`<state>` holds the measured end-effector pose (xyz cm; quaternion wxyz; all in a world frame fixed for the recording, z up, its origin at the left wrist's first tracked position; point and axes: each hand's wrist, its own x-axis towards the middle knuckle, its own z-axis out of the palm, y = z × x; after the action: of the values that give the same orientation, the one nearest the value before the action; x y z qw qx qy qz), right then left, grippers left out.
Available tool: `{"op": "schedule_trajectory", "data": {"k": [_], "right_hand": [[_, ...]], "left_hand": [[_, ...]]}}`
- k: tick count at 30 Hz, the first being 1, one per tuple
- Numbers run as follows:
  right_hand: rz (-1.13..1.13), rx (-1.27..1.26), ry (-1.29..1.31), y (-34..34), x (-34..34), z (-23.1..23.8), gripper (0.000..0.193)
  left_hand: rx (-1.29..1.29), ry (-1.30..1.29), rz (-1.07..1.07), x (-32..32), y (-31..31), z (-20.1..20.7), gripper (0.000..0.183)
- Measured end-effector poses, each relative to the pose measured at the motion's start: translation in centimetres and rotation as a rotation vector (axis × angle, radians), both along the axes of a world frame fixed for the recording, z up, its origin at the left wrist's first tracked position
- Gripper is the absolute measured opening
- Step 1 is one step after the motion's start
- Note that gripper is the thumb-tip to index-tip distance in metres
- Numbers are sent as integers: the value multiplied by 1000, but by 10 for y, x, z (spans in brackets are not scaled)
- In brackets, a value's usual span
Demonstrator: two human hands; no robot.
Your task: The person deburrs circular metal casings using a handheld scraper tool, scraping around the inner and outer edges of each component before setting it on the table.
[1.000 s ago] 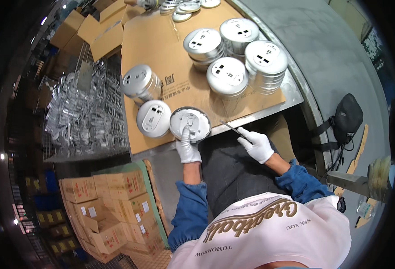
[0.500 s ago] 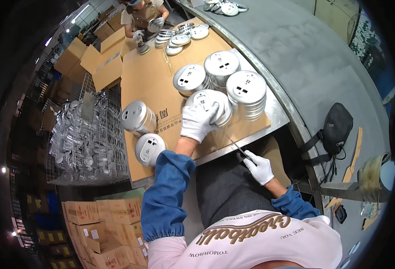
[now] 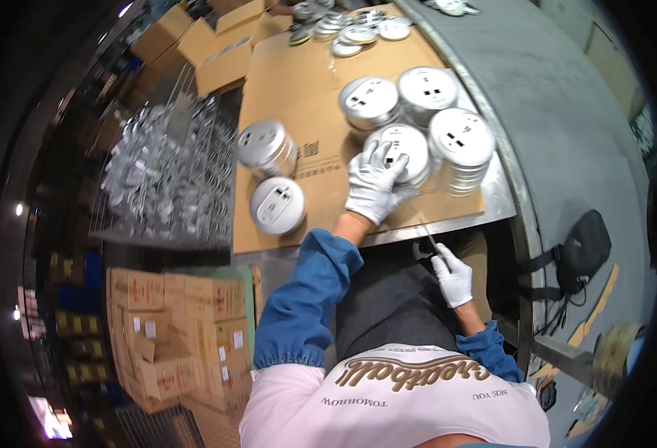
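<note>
1. Under the left hand's spread fingers is a round silver disc, perhaps to keep it steady.
2. The right hand's fingers pinch a thin tool, maybe keeping it handy.

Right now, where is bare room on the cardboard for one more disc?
Bare cardboard shows between the left discs and the far loose discs, and between the left discs and the left hand. The four stacks at right stand crowded.
</note>
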<state>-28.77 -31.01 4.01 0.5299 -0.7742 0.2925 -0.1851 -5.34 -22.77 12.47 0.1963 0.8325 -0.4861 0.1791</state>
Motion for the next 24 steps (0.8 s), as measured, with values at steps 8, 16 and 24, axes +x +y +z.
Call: {"op": "schedule_trajectory", "data": {"k": [8, 16, 24], "right_hand": [[29, 26, 64, 1, 0, -4, 33], [133, -38, -9, 23, 14, 0, 32], [127, -180, -57, 23, 8, -6, 32]], "left_hand": [[209, 71, 771, 15, 123, -17, 72], [380, 57, 826, 25, 155, -27, 74], [82, 10, 799, 33, 152, -5, 56]]}}
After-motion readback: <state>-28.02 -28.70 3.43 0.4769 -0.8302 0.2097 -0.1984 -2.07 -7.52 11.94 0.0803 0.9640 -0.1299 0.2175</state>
